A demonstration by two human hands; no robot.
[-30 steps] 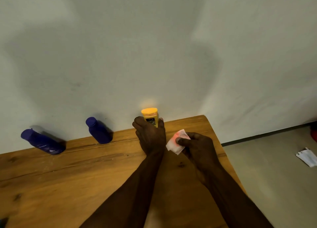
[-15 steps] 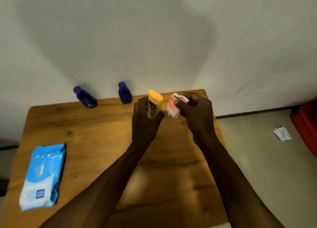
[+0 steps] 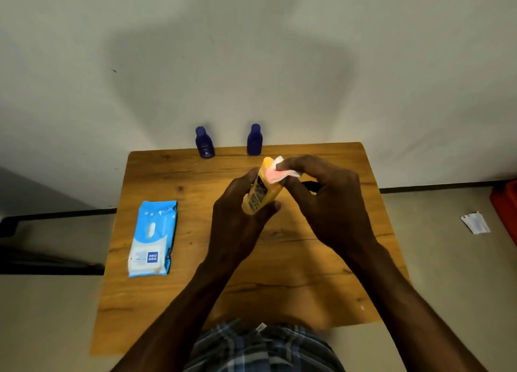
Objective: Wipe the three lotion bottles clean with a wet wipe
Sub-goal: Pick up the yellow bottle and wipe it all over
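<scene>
The fingers [image 3: 291,166] of the right hand [image 3: 333,203] pinch a wet wipe [image 3: 279,173] against the top of the yellow bottle [image 3: 261,189], which the left hand [image 3: 237,217] grips above the surface [image 3: 195,301], while two blue bottles [image 3: 204,142] stand at its far edge.

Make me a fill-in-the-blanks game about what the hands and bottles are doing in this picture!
1. The left hand holds the ____ bottle.
2. The right hand presses a wipe against the bottle near its ____.
3. ____ blue bottles stand at the table's far edge, by the wall.
4. The wipe pack lies to the ____ of both hands.

Missing words: yellow; top; Two; left
</scene>
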